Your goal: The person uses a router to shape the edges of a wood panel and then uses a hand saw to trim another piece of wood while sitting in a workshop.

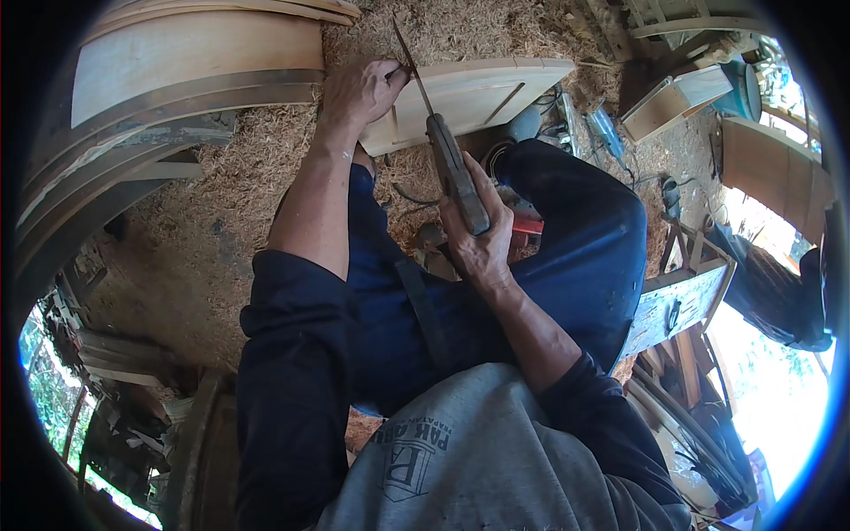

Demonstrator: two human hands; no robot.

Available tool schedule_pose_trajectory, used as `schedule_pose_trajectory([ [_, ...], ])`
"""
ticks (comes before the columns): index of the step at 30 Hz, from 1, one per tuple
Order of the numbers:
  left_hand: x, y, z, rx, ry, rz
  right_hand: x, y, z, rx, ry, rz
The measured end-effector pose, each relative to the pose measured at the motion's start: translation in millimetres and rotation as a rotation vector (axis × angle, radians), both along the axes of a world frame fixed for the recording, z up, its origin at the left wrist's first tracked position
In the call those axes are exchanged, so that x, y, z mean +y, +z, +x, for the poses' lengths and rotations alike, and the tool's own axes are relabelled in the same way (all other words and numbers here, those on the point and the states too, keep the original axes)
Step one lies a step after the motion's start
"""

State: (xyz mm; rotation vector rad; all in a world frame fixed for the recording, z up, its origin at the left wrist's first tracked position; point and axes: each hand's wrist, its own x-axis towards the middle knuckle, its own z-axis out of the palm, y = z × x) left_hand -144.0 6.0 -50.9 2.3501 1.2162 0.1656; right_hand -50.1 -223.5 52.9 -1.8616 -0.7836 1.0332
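Right hand [481, 237] wraps handsaw [454, 173], left hand [361, 96] curled at wooden panel [472, 86] edge, upper centre, hold unclear; shavings-strewn floor [181, 265] stretches mid-left.

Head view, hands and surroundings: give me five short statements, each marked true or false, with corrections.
1. The left hand is at the left end of the flat, pale wooden panel. True.
2. The right hand is empty. False: it holds a saw with a worn grey-brown handle.
3. Pale wood shavings lie on the ground beyond the panel. True.
4. The box-shaped, pale wooden piece lies left of the panel. False: right of it.
5. The trousers are dark blue. True.
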Motion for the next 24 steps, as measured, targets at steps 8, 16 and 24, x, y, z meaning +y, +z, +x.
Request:
schedule_pose_trajectory([
  [8,-1,-2,-3,-0.043,0.013,0.017,2,2,-1,-0.153,0.019,0.078],
  [16,-4,-4,-2,-0.125,0.069,0.017,3,0,3,0.038,-0.139,0.051],
  [24,-3,-7,-2,-0.087,0.028,0.04,1,-4,-3,-0.107,-0.041,0.042],
])
